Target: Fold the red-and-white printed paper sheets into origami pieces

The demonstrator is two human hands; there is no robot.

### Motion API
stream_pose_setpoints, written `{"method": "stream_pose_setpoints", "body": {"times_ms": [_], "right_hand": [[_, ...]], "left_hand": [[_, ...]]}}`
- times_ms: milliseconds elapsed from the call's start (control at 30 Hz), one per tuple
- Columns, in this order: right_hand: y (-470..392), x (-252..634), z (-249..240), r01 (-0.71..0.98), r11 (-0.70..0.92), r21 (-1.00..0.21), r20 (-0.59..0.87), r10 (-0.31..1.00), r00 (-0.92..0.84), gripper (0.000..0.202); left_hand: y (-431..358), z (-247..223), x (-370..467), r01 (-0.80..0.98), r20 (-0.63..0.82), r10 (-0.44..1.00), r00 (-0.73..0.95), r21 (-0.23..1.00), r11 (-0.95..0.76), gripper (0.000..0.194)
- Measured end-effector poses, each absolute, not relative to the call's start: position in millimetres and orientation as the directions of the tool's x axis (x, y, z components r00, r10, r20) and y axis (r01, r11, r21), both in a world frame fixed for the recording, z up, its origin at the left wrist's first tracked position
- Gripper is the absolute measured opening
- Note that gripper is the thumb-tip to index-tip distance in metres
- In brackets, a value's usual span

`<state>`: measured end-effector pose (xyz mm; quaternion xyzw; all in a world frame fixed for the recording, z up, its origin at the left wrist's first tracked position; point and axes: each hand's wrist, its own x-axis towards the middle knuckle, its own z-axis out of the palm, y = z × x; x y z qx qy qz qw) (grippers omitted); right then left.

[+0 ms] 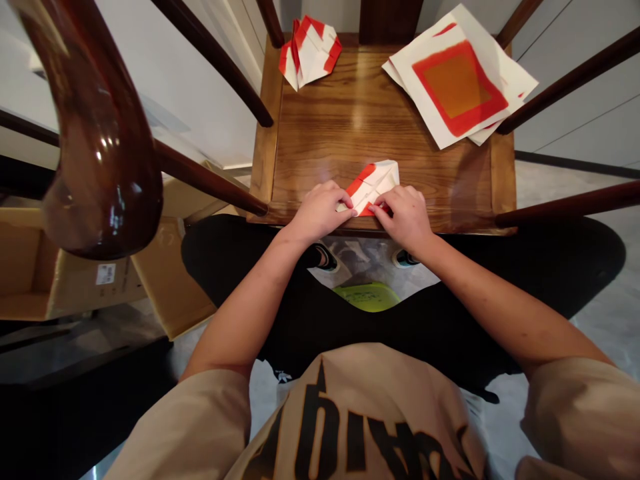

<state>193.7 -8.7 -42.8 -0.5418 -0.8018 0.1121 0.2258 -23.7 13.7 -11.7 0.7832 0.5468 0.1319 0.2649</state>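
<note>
A folded red and white paper [376,181] lies near the front edge of the wooden chair seat [330,140]. At its left lower edge, my left hand [324,212] has thumb and index finger closed on the paper. Opposite it, my right hand [406,217] presses the lower right edge between thumb and fingers. The two thumbs are close to each other at the bottom of the paper. The undersides of the fingers and the paper's lower layers are hidden.
Another folded red and white paper [315,52] rests at the seat's back left. A stack of painted square sheets [460,80] sits at the back right. Dark chair spindles flank the seat. Left are open cardboard boxes [95,283]; a green object [370,297] is on the floor.
</note>
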Motion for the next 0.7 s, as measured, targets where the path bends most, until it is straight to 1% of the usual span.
{"method": "stream_pose_setpoints", "body": {"times_ms": [367, 600, 700], "right_hand": [[-8, 194, -43, 0.824, 0.407, -0.395, 0.273, 0.908, -0.318, 0.025], [-9, 193, -43, 0.824, 0.396, -0.405, 0.276, 0.912, -0.303, 0.023], [-9, 193, -45, 0.824, 0.396, -0.406, 0.280, 0.912, -0.301, 0.022]], "left_hand": [[13, -10, -27, 0.778, -0.065, 0.912, 0.405, 0.548, -0.307, 0.018], [9, -12, -15, 0.815, -0.055, 0.963, 0.266, 0.547, -0.194, 0.021], [8, -14, -13, 0.825, -0.055, 0.965, 0.258, 0.533, -0.190, 0.020]]}}
